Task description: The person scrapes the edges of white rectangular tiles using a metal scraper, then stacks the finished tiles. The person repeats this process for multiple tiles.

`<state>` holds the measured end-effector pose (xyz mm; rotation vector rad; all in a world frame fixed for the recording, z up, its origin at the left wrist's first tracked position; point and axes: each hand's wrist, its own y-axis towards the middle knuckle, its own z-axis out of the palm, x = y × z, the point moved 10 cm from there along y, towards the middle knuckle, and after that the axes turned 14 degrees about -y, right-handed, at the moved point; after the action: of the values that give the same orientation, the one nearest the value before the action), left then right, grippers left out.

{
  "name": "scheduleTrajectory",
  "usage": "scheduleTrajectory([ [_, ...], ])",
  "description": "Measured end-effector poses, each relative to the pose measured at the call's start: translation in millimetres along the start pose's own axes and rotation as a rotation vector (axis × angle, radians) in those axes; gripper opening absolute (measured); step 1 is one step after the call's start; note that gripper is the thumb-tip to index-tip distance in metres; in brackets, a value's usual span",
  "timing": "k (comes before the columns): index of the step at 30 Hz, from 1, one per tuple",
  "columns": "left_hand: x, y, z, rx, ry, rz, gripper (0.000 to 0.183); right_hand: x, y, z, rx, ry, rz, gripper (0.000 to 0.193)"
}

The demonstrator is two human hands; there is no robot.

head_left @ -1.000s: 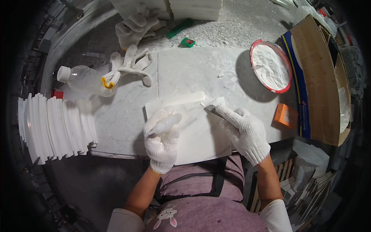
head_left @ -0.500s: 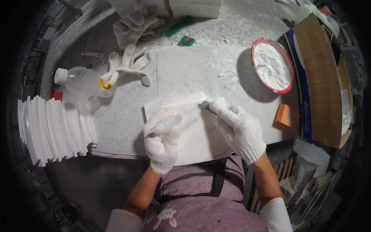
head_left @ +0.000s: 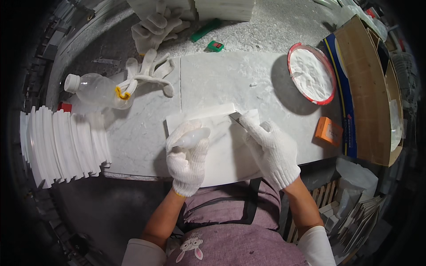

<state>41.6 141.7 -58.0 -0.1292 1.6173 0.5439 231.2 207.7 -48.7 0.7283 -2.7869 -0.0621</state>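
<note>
A white marble-look slab (head_left: 226,159) lies before me, its near edge reaching past the table edge. Along its far side runs a raised white strip (head_left: 208,111). My left hand (head_left: 188,173), in a white knit glove, is closed around a small translucent squeeze bottle (head_left: 195,138), which lies tilted across the fingers above the slab's left part. My gloved right hand (head_left: 277,155) grips a thin, dark metal blade (head_left: 235,116); its tip is at the strip's right end. The glove hides the blade's handle end, so I cannot tell its exact kind.
Several white strips (head_left: 66,146) stand stacked at the left, near a clear plastic bottle (head_left: 95,91) and spare gloves (head_left: 148,73). At the right are a red-rimmed bowl of white powder (head_left: 313,75), an orange box (head_left: 328,131) and a cardboard box (head_left: 366,84). A green cutter-like tool (head_left: 206,30) lies behind.
My right hand has shifted slightly left and turned, showing more of the blade near the strip's end. The squeeze bottle in my left hand has risen a little. Both grips hold.
</note>
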Motion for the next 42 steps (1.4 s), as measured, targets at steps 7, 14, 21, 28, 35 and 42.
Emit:
scheduleTrajectory([
  [7, 10.6, -5.8, -2.7, -0.041, -0.101, -0.018, 0.021, 12.5, -18.2, 8.4, 0.178, -0.165, -0.041, 0.042],
  [14, 12.6, -6.5, -1.9, -0.025, -0.12, -0.064, 0.022, 8.4, -4.1, -7.2, -0.026, -0.008, -0.003, 0.04],
  [21, 8.2, -6.6, -4.4, -0.055, -0.095, -0.002, 0.028, 13.5, -19.0, 2.4, 0.145, -0.11, -0.016, 0.041],
  [28, 7.8, -10.4, -2.7, -0.054, -0.127, -0.017, 0.042, 7.8, -3.3, -9.1, -0.052, 0.043, 0.055, 0.04],
  [35, 24.8, -0.7, -14.9, -0.144, -0.2, -0.078, 0.041, 10.8, -20.8, 2.2, 0.157, -0.053, 0.052, 0.04],
  [42, -11.6, 29.0, -13.9, 0.064, 0.547, 0.317, 0.051, -25.2, -45.9, -6.3, -0.05, 0.359, 0.237, 0.044],
])
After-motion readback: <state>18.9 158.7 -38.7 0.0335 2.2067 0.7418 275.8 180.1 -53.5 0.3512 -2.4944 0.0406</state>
